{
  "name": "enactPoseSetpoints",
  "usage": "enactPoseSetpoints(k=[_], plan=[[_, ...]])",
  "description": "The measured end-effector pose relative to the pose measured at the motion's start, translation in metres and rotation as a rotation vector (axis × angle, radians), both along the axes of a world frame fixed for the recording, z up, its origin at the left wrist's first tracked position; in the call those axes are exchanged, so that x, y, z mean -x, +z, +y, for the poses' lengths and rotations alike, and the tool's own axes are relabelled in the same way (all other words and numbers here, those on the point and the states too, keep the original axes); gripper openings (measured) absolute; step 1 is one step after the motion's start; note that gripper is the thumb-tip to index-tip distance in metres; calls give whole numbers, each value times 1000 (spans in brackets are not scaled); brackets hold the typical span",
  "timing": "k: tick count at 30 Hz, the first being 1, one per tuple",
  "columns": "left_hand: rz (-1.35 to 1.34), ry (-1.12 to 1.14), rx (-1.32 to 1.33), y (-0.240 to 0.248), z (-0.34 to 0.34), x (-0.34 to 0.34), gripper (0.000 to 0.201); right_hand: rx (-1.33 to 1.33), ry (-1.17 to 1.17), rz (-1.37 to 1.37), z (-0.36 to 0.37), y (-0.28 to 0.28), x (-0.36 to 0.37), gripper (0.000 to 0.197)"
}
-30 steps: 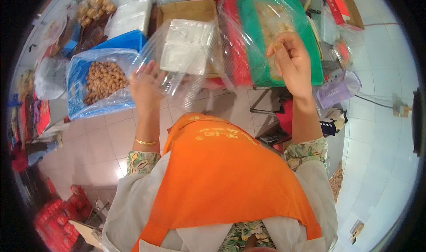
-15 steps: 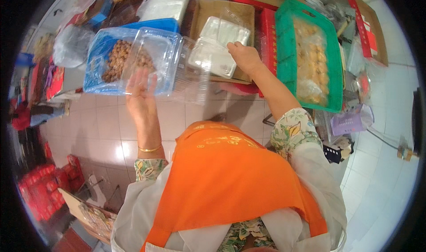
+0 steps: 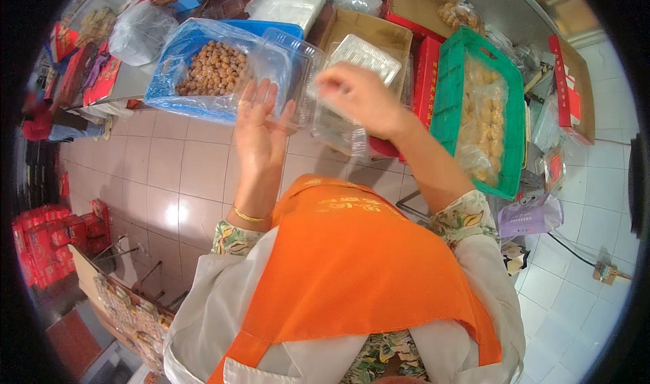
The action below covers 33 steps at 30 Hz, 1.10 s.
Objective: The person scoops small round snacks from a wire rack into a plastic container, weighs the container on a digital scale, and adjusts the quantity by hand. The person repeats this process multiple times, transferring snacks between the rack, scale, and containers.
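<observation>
My left hand (image 3: 259, 127) is palm up with its fingers stretched out, supporting an opened clear plastic box (image 3: 303, 62) by its left side. The see-through box reaches right, beneath my right hand (image 3: 369, 100). That hand hovers over the box and the white plastic trays (image 3: 371, 54), fingers curled and blurred; whether they hold anything cannot be told. The trays lie in a shallow cardboard box (image 3: 389, 33) and are partly covered. Left of my left hand, small round brown pieces (image 3: 213, 67) fill part of a blue crate (image 3: 196, 110) lined with clear plastic film.
A green crate (image 3: 443, 123) of bagged round yellowish pieces (image 3: 491, 127) stands at the right. Red boxes (image 3: 425, 73) sit beside it. Full plastic bags (image 3: 142, 33) and white packets (image 3: 290, 5) are at the back. Red packages (image 3: 57, 238) are stacked on the left.
My right hand has drawn back toward me from the white trays and sits over the clear box. The box has shifted right relative to my left hand. The whole view has turned slightly.
</observation>
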<state>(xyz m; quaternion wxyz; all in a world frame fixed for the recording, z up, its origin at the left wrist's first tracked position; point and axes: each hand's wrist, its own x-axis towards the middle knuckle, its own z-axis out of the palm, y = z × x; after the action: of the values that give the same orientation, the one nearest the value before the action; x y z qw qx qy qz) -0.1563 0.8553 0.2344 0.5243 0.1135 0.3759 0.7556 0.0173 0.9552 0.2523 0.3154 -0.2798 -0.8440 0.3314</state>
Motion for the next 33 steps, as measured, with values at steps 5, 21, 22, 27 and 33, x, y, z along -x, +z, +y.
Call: enactPoseSetpoints(k=[5,21,22,27,33], plan=[[18,-65,-92,14,-9,-23,66,-13,177,7,-49,10,15,18],[430,-105,-318,16,-61,-56,96,240,229,130,-96,40,-15,15],[440,-107,-324,16,-63,-57,97,217,228,139,-99,40,-17,14],[509,-120,-328,14,-71,-59,91,259,224,123,-107,44,-28,14],[518,-145,-333,16,-77,-68,81,262,204,179,-117,44,-39,13]])
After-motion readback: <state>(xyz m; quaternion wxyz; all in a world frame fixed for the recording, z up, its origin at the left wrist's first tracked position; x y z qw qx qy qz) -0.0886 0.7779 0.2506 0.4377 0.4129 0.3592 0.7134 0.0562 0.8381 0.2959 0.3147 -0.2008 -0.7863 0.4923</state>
